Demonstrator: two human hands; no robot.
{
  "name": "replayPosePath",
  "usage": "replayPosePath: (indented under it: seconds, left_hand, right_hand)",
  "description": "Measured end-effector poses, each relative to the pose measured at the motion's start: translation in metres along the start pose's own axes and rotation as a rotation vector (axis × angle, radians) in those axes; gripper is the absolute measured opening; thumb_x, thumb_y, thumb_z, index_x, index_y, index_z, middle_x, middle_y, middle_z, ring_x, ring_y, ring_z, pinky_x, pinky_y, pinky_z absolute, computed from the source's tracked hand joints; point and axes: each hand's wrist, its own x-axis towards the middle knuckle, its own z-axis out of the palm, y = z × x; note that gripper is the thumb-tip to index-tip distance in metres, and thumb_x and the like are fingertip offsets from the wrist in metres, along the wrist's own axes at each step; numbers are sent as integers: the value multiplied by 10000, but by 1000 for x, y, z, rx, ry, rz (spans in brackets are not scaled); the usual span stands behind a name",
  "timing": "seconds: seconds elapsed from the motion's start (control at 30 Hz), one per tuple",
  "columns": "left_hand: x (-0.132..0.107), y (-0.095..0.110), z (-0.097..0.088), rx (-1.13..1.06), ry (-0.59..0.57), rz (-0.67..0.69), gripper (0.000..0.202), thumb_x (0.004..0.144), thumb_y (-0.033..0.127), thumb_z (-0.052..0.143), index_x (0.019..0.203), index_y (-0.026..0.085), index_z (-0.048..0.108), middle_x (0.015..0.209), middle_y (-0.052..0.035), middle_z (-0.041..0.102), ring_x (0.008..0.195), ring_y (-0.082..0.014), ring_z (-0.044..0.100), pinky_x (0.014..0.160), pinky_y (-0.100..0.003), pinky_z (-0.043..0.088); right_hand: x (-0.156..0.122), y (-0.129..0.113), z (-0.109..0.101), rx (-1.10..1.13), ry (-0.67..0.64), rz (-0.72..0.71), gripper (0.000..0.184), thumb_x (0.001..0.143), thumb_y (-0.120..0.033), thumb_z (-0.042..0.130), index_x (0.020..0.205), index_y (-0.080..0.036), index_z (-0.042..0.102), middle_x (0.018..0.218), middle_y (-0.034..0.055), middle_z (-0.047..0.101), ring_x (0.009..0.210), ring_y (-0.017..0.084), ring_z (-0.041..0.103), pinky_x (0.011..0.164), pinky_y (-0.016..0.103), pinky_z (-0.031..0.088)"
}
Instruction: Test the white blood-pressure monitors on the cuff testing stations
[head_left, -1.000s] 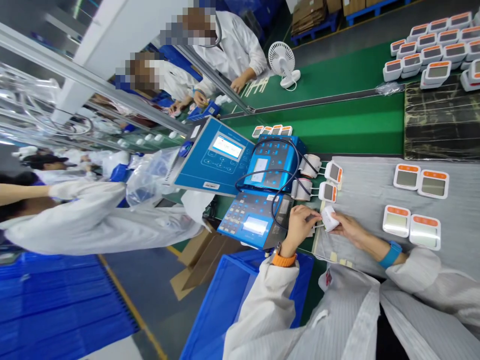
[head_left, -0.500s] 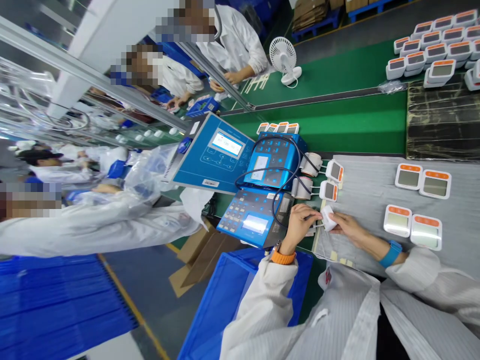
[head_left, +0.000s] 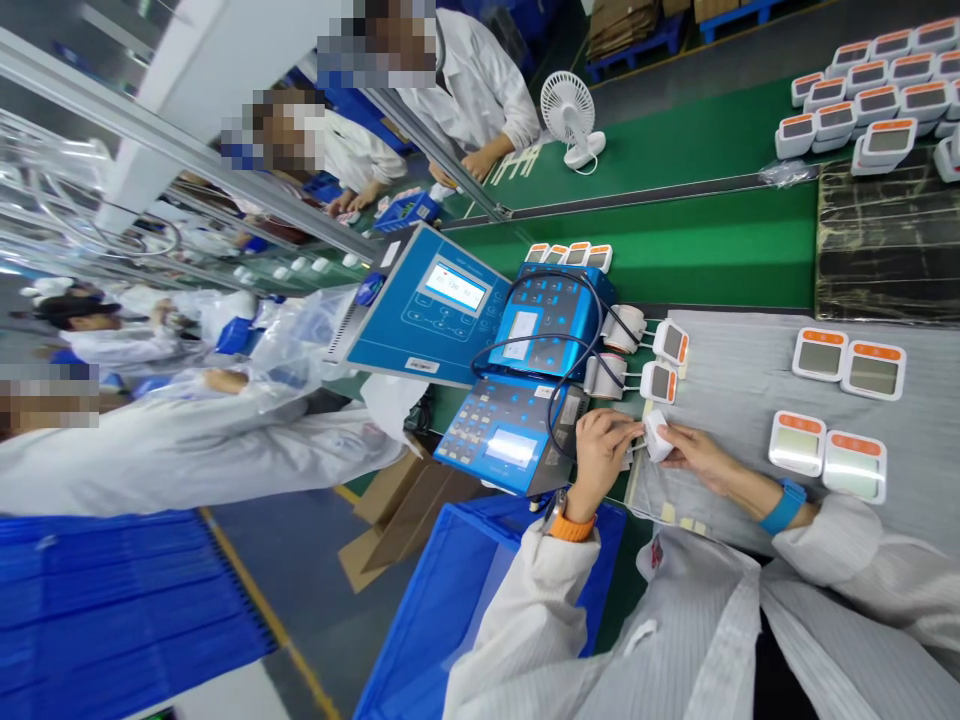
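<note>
My right hand (head_left: 696,456) holds a small white blood pressure monitor (head_left: 657,436) by its right side, tipped so that its display does not show. At its left edge, my left hand (head_left: 602,452) pinches what looks like the end of a thin white tube; the fingers partly hide it. Just beyond are two monitors with orange strips, an upper monitor (head_left: 670,342) and a lower monitor (head_left: 659,382). White tubes join them to an upper wrapped cuff (head_left: 624,328) and a lower wrapped cuff (head_left: 604,377).
Blue tester boxes (head_left: 491,430) with black cables stand left of my hands. Two pairs of monitors (head_left: 855,467) lie on the grey mat (head_left: 735,400). Behind runs a green belt (head_left: 712,255) carrying several monitors. A blue bin (head_left: 420,600) sits below left. Co-workers sit across and to the left.
The row of monitors on the green belt has slid slightly right. Both my hands stay at the white monitor, almost unmoved. The large tester's screen reads differently.
</note>
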Motion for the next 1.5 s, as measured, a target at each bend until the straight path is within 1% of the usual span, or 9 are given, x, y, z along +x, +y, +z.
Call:
replayPosePath:
  seconds: [0.2,0.4,0.73,1.07,1.13,1.2,1.3,1.4,1.5]
  left_hand:
    - [-16,9,-7,9,-99,14,145,975,348,653,923,261,756,919,-26,789,973,-243,638,911,-432,349]
    - [-14,14,3,50,-73,53,116,972,325,669,950,283,775,945,-11,802,992,-237,642,932,-441,321]
    - [-16,16,5,108,-20,84,167,1002,303,616,934,269,765,928,-13,791,989,-227,640,954,-448,334]
    - [-19,-1,8,80,0,158,212,1024,315,560,907,278,732,903,-1,777,958,-216,655,1062,-497,362]
    - [-22,-7,9,89,-16,188,213,1034,349,529,956,274,712,930,-12,768,975,-218,663,1104,-520,358]
    - [-24,-14,11,97,-36,217,266,1000,464,569,1128,256,674,988,-44,758,1023,-245,667,1132,-551,360]
    - [-22,-21,13,123,-58,248,690,892,629,654,1417,200,526,1029,-88,747,1050,-295,668,1158,-597,342]
    - [-11,-25,9,160,-98,255,723,868,630,677,1441,213,535,1103,-105,744,1054,-292,673,1182,-581,317]
    - [4,-27,0,166,-213,262,710,805,644,744,1372,243,599,1219,-108,723,1127,-298,659,1187,-558,319]
  right_hand:
    - [0,2,-1,50,1,-1,454,767,-562,800,1048,-208,749,1018,56,756,919,203,684,932,380,546]
    - [-3,0,1,111,10,-3,397,772,-516,801,978,-183,739,951,44,738,876,185,656,909,354,529]
    - [-7,-1,7,109,33,-60,494,695,-575,840,964,-172,741,949,40,736,874,181,622,883,360,494]
    - [-3,12,20,-53,121,-169,769,694,-692,782,1275,-194,701,1115,49,747,990,232,633,942,403,483]
    - [0,18,24,-112,153,-225,808,684,-703,775,1303,-195,670,1126,61,735,1007,253,644,960,425,498]
    - [3,24,27,-226,239,-275,905,626,-688,815,1345,-177,614,1199,106,695,1046,285,646,974,458,514]
    - [8,33,27,-463,362,-383,1009,572,-610,880,1396,-151,523,1332,179,593,1202,341,596,1046,514,494]
    - [7,37,19,-694,323,-492,981,612,-495,903,1431,-172,470,1362,176,562,1316,355,531,1119,545,443]
    - [-1,38,6,-867,223,-530,889,690,-357,875,1459,-209,454,1384,145,558,1333,337,525,1131,540,444]
